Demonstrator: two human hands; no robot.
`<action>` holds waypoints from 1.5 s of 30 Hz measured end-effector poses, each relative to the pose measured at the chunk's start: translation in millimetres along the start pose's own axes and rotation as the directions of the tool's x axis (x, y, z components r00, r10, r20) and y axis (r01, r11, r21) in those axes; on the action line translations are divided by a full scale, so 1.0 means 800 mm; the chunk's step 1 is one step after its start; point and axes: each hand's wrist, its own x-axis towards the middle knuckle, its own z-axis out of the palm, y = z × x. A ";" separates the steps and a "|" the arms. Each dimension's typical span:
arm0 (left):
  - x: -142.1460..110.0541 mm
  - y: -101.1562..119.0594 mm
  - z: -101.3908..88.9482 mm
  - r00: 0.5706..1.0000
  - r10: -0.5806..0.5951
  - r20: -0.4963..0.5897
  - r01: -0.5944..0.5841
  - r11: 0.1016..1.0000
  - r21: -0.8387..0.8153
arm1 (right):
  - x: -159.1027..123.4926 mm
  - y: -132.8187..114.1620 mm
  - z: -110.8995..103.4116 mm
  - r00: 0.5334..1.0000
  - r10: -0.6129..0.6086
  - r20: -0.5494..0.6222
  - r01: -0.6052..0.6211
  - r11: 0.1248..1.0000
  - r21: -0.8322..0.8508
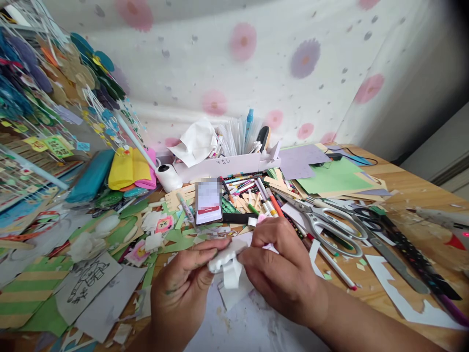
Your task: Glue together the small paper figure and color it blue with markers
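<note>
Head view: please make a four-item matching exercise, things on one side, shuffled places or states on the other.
1. Small white piece with curled strip
2. Silver metal scissors
3. Dark-edged rectangular smartphone
4. Folded yellow bundle

A. Screen lit
B. Between a long teal bundle and a bright pink bundle
C. Lying right of the smartphone
D. At the fingers of the left hand and right hand

Pairs: 1-D, 2-C, 3-A, 4-B

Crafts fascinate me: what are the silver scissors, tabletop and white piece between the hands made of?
Silver scissors: metal, likely steel, from bright sheen. Tabletop: wood, satin, with visible grain. White piece: matte, perhaps paper or foam; its strip curls like paper.
</note>
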 end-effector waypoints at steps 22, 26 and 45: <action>0.000 -0.001 0.003 0.996 -0.085 0.013 0.086 0.994 -0.062 | -0.005 0.009 0.008 0.997 0.073 0.003 -0.071 0.953 0.294; 0.004 0.003 0.004 0.997 -0.079 0.018 0.081 0.992 -0.098 | -0.008 0.013 0.010 0.997 0.077 -0.003 -0.071 0.928 0.365; 0.004 0.007 0.004 0.998 -0.056 0.027 0.058 0.993 -0.100 | 0.000 0.014 -0.001 0.999 -0.043 -0.029 0.050 0.951 0.305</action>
